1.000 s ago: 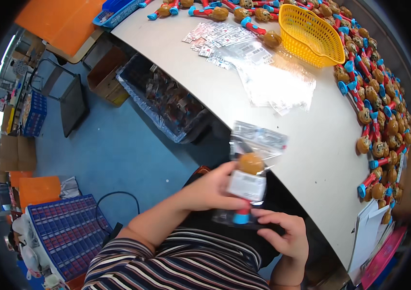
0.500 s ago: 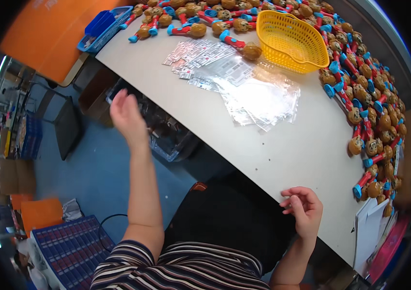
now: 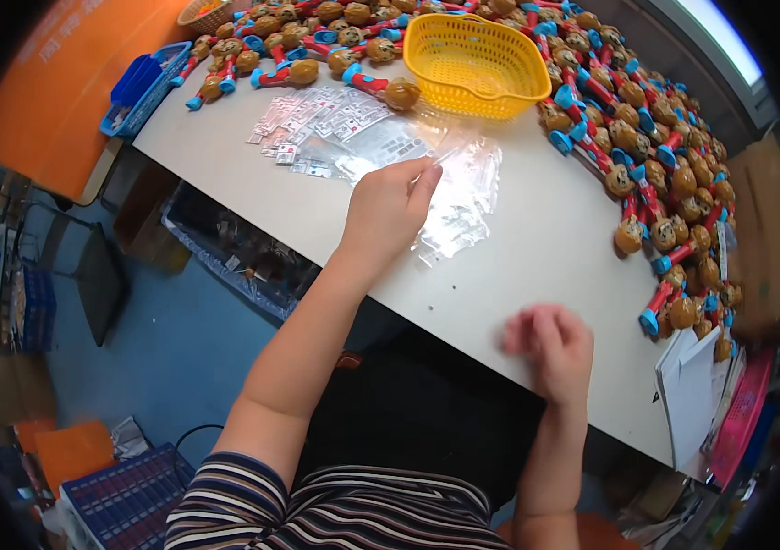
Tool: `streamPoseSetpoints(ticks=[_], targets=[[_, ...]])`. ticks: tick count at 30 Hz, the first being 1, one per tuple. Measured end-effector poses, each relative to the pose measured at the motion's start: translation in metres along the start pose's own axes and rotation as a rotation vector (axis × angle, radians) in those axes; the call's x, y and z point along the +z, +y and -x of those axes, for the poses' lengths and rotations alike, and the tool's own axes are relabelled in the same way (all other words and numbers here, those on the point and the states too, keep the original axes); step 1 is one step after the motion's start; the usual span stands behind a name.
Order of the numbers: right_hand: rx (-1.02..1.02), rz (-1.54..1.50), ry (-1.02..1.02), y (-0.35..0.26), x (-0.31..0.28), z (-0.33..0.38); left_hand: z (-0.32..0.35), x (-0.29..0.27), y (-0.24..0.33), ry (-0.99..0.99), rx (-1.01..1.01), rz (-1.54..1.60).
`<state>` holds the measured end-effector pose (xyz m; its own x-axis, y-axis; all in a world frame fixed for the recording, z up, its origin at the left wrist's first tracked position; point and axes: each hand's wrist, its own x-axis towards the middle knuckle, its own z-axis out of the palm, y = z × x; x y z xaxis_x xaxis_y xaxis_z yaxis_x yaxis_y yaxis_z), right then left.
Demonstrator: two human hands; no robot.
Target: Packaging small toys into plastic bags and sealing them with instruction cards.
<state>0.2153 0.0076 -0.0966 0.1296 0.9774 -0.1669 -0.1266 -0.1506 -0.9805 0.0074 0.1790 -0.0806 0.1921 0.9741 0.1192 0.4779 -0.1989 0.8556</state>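
My left hand (image 3: 388,213) reaches over the pile of shiny clear plastic bags (image 3: 452,229) on the white table. Its thumb and forefinger are pressed together at the bags; what lies between them is too small to make out. My right hand (image 3: 550,353) hovers at the table's near edge, fingers curled and smeared by motion, with no thing visible in it. Printed paper slips or stickers (image 3: 312,119) lie under and left of the bags. Beyond them stands a yellow perforated plastic basket (image 3: 477,69), with nothing seen inside.
Red-and-blue toys with round brown heads (image 3: 679,174) crowd the table's far and right sides. A blue tray (image 3: 147,92) sits at the far left corner. Papers (image 3: 688,394) stand at the right end near a pink basket (image 3: 743,412). A bin (image 3: 234,252) sits under the table.
My left hand has swung from beside the table, over the floor, across to the bags. My right hand stays near the table edge, its fingers moving. The view has shifted to the right.
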Motion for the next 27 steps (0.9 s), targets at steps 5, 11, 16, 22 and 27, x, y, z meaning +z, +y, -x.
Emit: streamPoseSetpoints(ticks=[5, 11, 16, 22, 27], targets=[[0.057, -0.089, 0.140, -0.060, 0.046, -0.083, 0.018, 0.021, 0.001, 0.044, 0.349, -0.089], [0.435, -0.037, -0.104, -0.050, 0.022, -0.112, 0.033, 0.027, 0.007, -0.043, 0.406, -0.127], [0.297, 0.006, -0.057, -0.046, 0.018, -0.099, 0.034, 0.023, 0.002, -0.106, 0.177, 0.074], [-0.172, 0.684, -0.201, -0.043, 0.011, -0.093, 0.028, 0.033, -0.005, -0.086, 0.109, 0.353], [0.083, 0.321, -0.134, -0.056, 0.023, -0.094, 0.028, 0.029, 0.002, -0.029, 0.053, 0.447]])
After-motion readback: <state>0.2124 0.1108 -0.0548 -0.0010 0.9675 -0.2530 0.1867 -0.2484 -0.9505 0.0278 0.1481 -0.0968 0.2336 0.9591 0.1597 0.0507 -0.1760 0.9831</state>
